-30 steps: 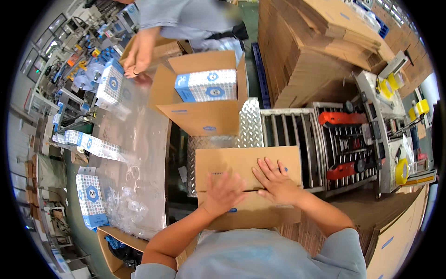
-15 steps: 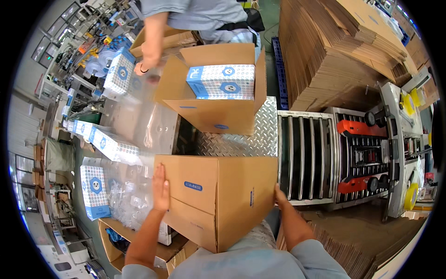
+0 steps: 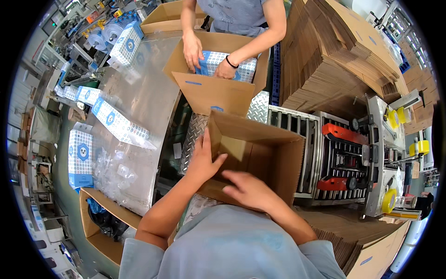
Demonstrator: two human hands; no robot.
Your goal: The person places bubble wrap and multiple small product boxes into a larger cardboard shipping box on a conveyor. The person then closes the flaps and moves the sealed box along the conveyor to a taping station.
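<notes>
In front of me an open cardboard carton [image 3: 269, 172] stands tilted, its mouth facing up toward me and its bare inside showing. My left hand [image 3: 204, 156] lies along the carton's left wall, fingers stretched out and thumb apart from them. Over the near wall is my right hand [image 3: 248, 188], slightly blurred, its fingers spread at the opening and holding nothing. Just beyond, another open carton [image 3: 211, 95] contains white-and-blue patterned boxes [image 3: 211, 63]. A co-worker's two hands reach into that carton onto the boxes.
Left is a metal table [image 3: 139, 88] with patterned boxes [image 3: 118, 123] and crumpled clear plastic [image 3: 114, 174]. A roller conveyor [image 3: 304, 158] with a red-armed machine [image 3: 344, 135] stands right. Flat cardboard [image 3: 320, 60] is stacked far right. A carton [image 3: 100, 232] with black plastic sits lower left.
The near carton has been turned from closed faces to its open mouth and shifted right. My right hand left its right side for the near edge. The co-worker's hands moved into the far carton.
</notes>
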